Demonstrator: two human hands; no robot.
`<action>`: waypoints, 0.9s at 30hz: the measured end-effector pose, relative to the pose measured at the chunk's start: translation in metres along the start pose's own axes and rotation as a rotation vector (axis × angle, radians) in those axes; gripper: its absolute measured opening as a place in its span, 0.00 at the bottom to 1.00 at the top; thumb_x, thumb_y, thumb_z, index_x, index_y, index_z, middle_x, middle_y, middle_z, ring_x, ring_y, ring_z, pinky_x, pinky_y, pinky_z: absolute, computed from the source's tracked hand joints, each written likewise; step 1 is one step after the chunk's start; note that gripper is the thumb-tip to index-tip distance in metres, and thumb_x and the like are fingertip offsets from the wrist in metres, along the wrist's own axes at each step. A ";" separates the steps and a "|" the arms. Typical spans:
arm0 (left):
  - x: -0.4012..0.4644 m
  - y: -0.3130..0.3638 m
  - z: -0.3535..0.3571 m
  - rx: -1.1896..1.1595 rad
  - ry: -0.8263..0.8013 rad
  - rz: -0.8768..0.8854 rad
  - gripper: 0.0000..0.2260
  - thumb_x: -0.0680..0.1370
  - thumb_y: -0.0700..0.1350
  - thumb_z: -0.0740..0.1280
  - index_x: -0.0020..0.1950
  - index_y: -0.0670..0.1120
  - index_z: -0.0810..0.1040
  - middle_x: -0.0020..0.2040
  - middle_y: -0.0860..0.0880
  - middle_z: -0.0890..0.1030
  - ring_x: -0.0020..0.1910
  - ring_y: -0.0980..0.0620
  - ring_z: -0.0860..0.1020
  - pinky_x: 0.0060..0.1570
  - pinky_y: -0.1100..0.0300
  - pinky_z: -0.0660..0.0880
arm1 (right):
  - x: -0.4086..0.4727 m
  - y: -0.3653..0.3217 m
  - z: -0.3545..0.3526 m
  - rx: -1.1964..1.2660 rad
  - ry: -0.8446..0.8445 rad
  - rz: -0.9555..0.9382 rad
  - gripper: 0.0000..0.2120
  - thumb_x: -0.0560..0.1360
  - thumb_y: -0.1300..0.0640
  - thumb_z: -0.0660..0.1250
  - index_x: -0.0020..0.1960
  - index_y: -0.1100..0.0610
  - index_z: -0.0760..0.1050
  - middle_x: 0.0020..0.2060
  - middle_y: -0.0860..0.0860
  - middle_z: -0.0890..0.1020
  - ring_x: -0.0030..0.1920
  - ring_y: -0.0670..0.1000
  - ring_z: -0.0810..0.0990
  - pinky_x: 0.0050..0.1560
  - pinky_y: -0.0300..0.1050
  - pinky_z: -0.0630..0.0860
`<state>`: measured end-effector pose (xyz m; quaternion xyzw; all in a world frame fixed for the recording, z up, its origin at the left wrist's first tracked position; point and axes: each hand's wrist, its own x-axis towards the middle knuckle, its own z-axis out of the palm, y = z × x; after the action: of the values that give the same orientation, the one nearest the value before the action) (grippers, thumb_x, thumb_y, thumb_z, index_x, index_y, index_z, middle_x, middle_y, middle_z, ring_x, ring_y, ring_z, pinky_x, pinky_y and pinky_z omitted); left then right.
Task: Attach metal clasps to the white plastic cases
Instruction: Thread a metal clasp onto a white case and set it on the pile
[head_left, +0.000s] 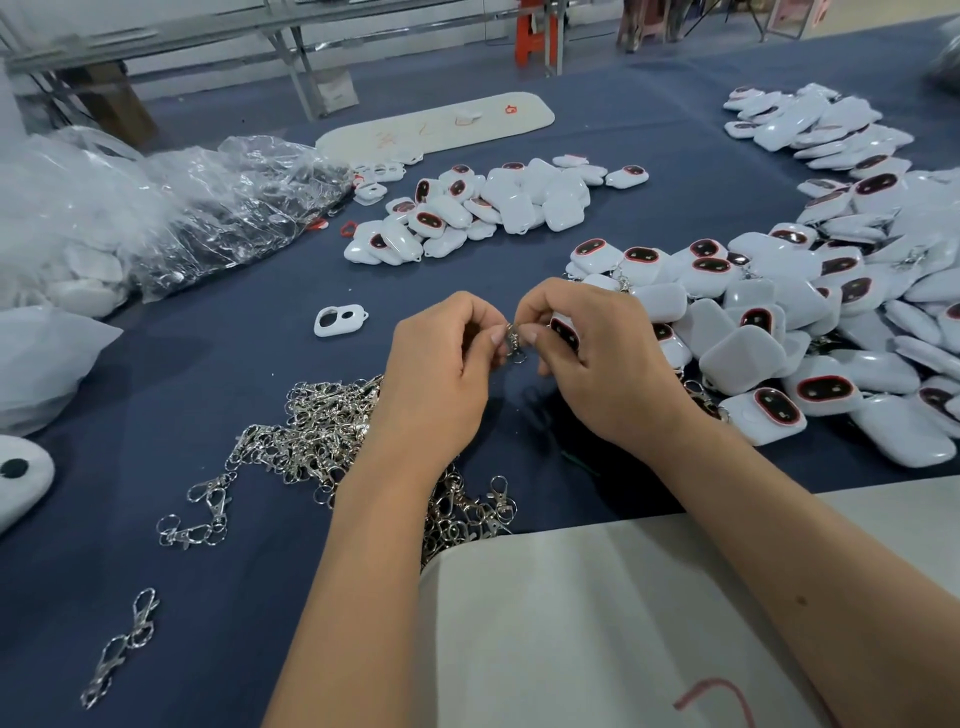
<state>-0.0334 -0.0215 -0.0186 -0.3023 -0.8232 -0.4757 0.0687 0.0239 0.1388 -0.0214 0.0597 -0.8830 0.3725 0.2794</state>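
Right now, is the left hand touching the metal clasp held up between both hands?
Touching. The head view shows the left hand pinching the clasp between thumb and fingertips, while the right hand grips it from the other side along with a white case.

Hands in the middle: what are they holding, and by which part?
Both hands, left hand and right hand, pinch a metal clasp by its upper end; the right also holds a white case.

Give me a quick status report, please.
Left hand and right hand pinch small silver metal clasp. White plastic case in right hand. Nothing in the way.
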 end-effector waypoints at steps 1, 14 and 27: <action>0.000 0.000 0.000 0.012 0.014 0.015 0.08 0.81 0.38 0.66 0.44 0.49 0.78 0.38 0.56 0.82 0.41 0.54 0.81 0.47 0.50 0.80 | 0.000 0.000 0.000 -0.004 0.006 -0.007 0.05 0.79 0.66 0.67 0.46 0.59 0.78 0.34 0.44 0.78 0.38 0.51 0.78 0.43 0.53 0.75; 0.003 0.007 0.009 -0.092 0.105 0.054 0.06 0.81 0.39 0.65 0.47 0.47 0.80 0.39 0.54 0.83 0.41 0.54 0.83 0.47 0.50 0.81 | -0.003 -0.001 0.002 0.349 0.028 0.181 0.05 0.82 0.68 0.65 0.48 0.62 0.77 0.32 0.53 0.80 0.30 0.42 0.75 0.36 0.34 0.69; 0.002 0.006 0.007 -0.004 0.121 0.131 0.06 0.80 0.37 0.66 0.45 0.46 0.79 0.39 0.55 0.81 0.41 0.52 0.81 0.44 0.52 0.78 | -0.001 0.002 0.007 0.527 0.002 0.315 0.03 0.83 0.63 0.65 0.50 0.58 0.76 0.35 0.57 0.81 0.32 0.68 0.72 0.28 0.58 0.69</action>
<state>-0.0303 -0.0128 -0.0168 -0.3261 -0.7952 -0.4891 0.1486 0.0211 0.1357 -0.0275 -0.0078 -0.7540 0.6275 0.1939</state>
